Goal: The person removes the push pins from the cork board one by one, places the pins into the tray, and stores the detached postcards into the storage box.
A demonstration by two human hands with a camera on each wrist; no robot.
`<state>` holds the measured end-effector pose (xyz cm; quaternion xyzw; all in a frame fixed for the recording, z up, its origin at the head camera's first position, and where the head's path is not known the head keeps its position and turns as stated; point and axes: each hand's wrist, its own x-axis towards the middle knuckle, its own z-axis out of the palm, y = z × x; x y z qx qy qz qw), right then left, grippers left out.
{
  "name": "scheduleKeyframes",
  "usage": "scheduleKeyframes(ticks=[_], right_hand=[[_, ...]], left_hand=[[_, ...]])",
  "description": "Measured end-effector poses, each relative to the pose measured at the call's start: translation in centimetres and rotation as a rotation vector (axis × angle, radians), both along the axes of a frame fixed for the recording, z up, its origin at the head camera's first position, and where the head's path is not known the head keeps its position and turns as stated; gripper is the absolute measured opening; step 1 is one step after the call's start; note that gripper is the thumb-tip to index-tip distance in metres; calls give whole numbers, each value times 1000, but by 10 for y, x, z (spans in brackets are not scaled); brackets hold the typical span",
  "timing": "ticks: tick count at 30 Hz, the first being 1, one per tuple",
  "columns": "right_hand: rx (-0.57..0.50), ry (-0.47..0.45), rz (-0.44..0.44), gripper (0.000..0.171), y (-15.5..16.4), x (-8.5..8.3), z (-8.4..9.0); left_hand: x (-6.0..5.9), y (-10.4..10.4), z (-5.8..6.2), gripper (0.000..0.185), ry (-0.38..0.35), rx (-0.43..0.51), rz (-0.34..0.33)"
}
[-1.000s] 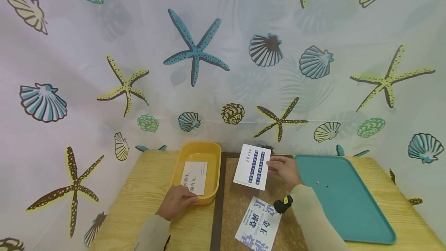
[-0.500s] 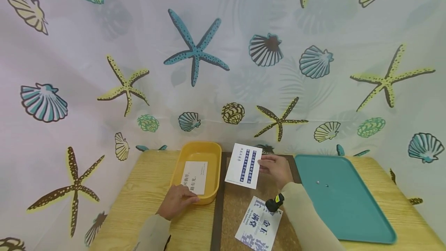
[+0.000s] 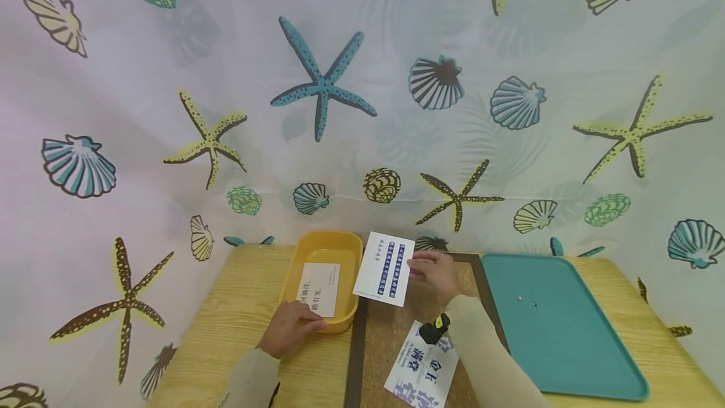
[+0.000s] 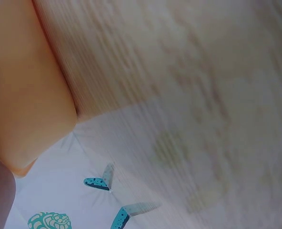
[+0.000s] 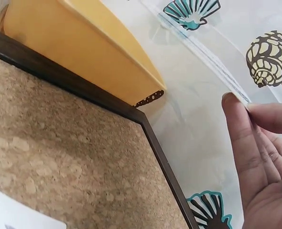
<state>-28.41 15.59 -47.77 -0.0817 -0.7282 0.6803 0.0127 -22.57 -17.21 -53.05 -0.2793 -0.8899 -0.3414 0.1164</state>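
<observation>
Head view shows the right hand (image 3: 433, 274) pinching a white card with blue printed strips (image 3: 384, 267) by its right edge, thumb and fingers closed on the paper, so the card stands lifted and tilted to the left of the fingertips. Its left edge hangs over the near right rim of the yellow tub (image 3: 347, 250), above the seam where the tub meets the cork board (image 3: 391, 339). From the right wrist view, the fingers (image 5: 248, 143) press together on a thin card edge, with the tub's yellow wall (image 5: 79, 52) and the board's dark frame (image 5: 155, 143) lying beyond the fingertips.

The left hand (image 3: 291, 327) rests at the tub's near wall, fingers curled over the rim, fingertips close to a white card with black characters (image 3: 318, 288) that lies flat inside the tub. The left wrist view is blurred and shows only the tub's wall and wood grain, so the grip cannot be told more closely there.

Just behind the right wrist, a third card with large blue characters (image 3: 421, 370) lies on the cork. To the right of that arm sits a teal tray (image 3: 555, 326) on the wooden table (image 3: 226, 326).
</observation>
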Motion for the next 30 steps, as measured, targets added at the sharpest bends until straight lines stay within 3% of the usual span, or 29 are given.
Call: scheduleKeyframes(ticks=[9,17,30], right_hand=[[-47,-12,7,21,-10,-9,-1],[-32,-28,32,21,-25,-13,2],[-33,-32,79,20,-47,-20,-7]], left_hand=[[-1,0,-2,16,-17,20,-32],[-1,-1,-1,14,4,8,-23],[-1,0,0,17,-34,-3,-20]])
